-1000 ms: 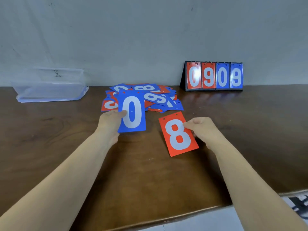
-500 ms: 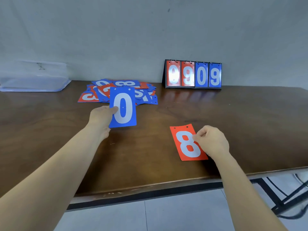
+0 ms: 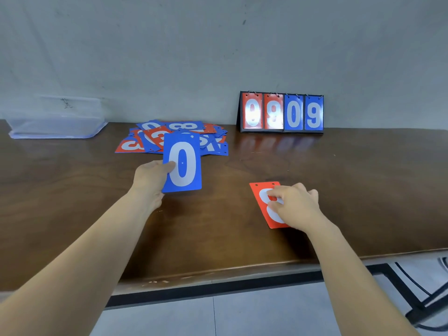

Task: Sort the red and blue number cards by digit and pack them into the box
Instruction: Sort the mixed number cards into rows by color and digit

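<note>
Our left hand (image 3: 151,177) pinches blue "0" card (image 3: 182,163) upright, near loose card pile (image 3: 174,137). Right hand (image 3: 297,206), fingers spread, presses red "8" card (image 3: 263,194) flat on brown wood table (image 3: 72,190). Clear plastic box (image 3: 57,120) far left.

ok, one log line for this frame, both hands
left hand: holds blue 0 card | right hand: on red 8 card, flat on table
</note>
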Demonstrator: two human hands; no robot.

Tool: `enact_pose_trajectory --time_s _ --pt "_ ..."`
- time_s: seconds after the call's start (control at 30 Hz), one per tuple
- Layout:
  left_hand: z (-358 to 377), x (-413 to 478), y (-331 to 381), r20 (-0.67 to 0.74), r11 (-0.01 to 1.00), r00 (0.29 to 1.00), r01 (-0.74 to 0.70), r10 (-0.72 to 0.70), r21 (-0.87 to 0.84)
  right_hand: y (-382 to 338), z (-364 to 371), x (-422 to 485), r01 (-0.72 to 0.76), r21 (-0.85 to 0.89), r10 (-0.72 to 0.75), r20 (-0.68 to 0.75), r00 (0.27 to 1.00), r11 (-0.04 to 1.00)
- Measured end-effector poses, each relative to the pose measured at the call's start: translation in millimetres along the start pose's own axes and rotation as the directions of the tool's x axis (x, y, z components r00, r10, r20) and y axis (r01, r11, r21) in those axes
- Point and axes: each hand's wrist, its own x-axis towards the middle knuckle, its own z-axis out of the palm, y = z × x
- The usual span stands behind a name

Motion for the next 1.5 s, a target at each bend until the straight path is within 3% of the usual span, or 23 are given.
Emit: enact_pose_trajectory --time_s 0.27,0.9,1.03,1.2,1.37,1.5 --pt "1 1 -5 -0.023 1.0 1.0 0.018 -0.017 0.018 7 -2 48 -0.063 0.051 0.059 0.065 0.996 0.997" --pt "-5 10 2 -0.058 1.0 0.998 0.031 -0.031 0.0 6 9 86 -0.106 -0.005 0.107 0.021 0.994 0.994" --pt "-11 10 5 -0.05 1.0 0.999 0.019 -0.019 0.001 3 11 82 -0.071 -0.001 0.071 -0.006 0.997 0.997" --pt "-26 12 9 -0.084 1.0 0.996 0.005 -0.004 0.015 -20 2 80 0.035 0.12 -0.007 -0.227 0.974 0.992" --pt "-63 20 17 -0.131 0.998 0.991 -0.016 0.023 0.06 -66 4 76 0.124 0.27 -0.063 -0.224 0.973 0.955" --pt "-114 32 29 -0.142 0.997 0.988 -0.053 0.06 0.057 -112 9 75 0.161 0.172 -0.112 -0.263 0.958 0.972"
